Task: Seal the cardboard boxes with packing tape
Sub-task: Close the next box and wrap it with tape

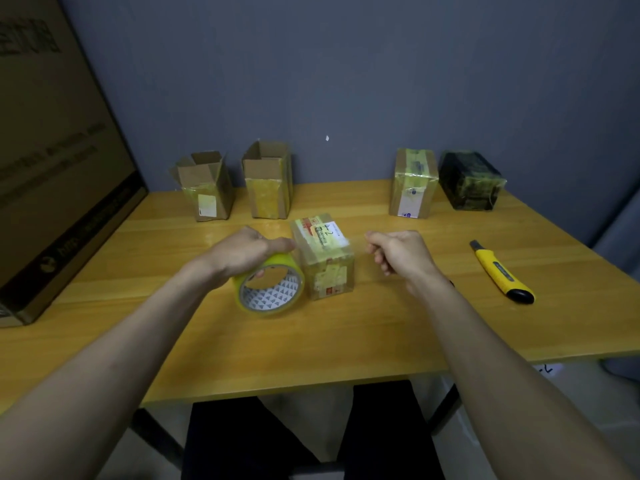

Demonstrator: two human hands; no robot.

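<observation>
Tape roll (268,287) sits in my left hand (247,249), fingers wrapped over its top — it stands on edge on the wooden table (346,334), touching the small box (323,256) at centre. My right hand (398,251) hovers just right of that box, fingers curled; whether they pinch a strip of clear tape I cannot tell. Two open boxes (204,185) (268,180) stand at the back left, two taped boxes (414,183) (469,180) at the back right — a yellow utility knife (500,271) lies well to the right.

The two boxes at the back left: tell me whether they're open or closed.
Open. Both the left box and its neighbour have their top flaps standing up, not folded down or taped over.
</observation>
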